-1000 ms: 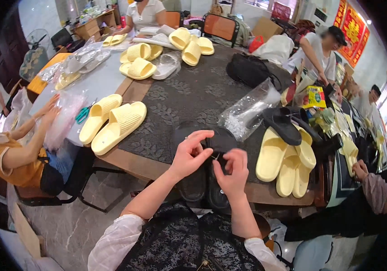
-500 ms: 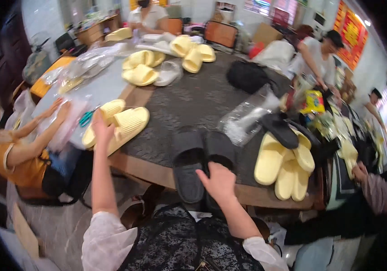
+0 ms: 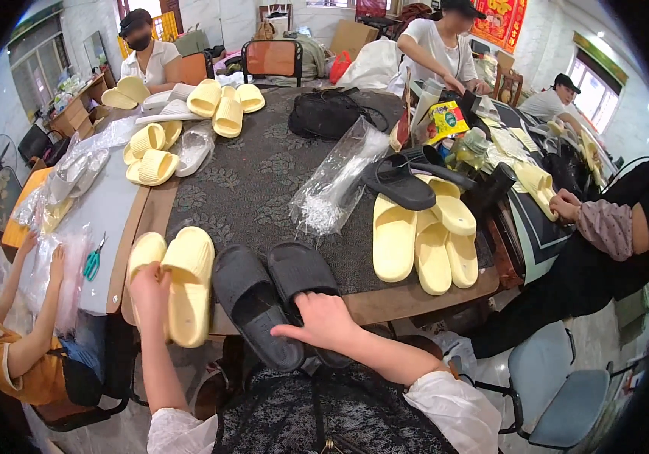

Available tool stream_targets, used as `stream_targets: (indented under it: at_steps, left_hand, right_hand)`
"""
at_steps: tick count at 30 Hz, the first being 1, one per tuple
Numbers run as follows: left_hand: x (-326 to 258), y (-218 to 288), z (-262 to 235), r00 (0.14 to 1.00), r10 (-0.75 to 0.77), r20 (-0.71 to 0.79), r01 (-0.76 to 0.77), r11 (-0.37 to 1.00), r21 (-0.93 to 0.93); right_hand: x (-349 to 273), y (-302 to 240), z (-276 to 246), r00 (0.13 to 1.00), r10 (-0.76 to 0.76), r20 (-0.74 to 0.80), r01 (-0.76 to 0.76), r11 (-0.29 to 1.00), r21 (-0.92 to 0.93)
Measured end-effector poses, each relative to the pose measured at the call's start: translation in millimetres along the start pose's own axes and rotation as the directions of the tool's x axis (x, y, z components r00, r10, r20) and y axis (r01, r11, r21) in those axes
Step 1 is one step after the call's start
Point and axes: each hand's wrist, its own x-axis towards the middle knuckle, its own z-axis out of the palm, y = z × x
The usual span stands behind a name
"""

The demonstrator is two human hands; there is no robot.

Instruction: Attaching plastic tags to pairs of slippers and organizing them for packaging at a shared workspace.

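A pair of pale yellow ribbed slippers [image 3: 190, 265] lies at the near left table edge, heels toward me. My left hand [image 3: 150, 293] is closed on the left slipper of that pair, its fingertips inside the foot opening. Just to the right, a pair of black slippers [image 3: 242, 284] sticks out over the edge toward me. My right hand [image 3: 323, 321] grips the right black slipper [image 3: 301, 266], fingers tucked into its opening, thumb stretched over the other one. The fingertips of the right hand are partly hidden.
More yellow slippers [image 3: 432, 261] with a black slipper [image 3: 398, 181] on top lie to the right. A clear plastic bag [image 3: 339, 181] and a black bag [image 3: 328, 113] lie farther back. Teal scissors [image 3: 93, 261] rest at left, by a co-worker's hands [image 3: 56, 265]. Other people sit or stand around.
My left hand has brought the yellow pair nearer and turned it, so it now lies beside the black pair. The black pair has tilted slightly under my right hand. The view has swung right.
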Motion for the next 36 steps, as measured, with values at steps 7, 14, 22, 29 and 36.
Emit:
stream_targets:
  at_steps: [7,14,22,29,36]
  left_hand:
    - [-35.3,37.5,-14.5,0.993,-0.117,0.023,0.119,0.955,-0.272]
    - [-60.7,47.1,-25.8,0.989,-0.062,0.138,0.104,0.941,-0.322]
    - [-61.9,135.2,-12.0,0.968,0.135,0.212,-0.041,0.917,-0.397]
    - [-82.9,195.5,28.9,0.919,0.340,0.202,-0.240,0.886,-0.396]
    - [-81.4,193.0,-5.6,0.843,0.392,0.368,-0.275,0.902,-0.333]
  right_hand:
    - [13.6,8.5,10.9,0.991,0.106,0.085,-0.101,0.993,-0.059]
    - [7.2,21.2,-122.4,0.936,0.291,-0.198,-0.329,0.922,-0.202]
    - [86.0,205.8,-228.2,0.826,0.381,-0.416,-0.555,0.677,-0.483]
    - [90.2,232.8,-217.5,0.619,0.650,-0.441,-0.772,0.401,-0.493]
    - [63.3,90.5,-123.0,0.883,0.185,-0.432,-0.239,0.968,-0.073]
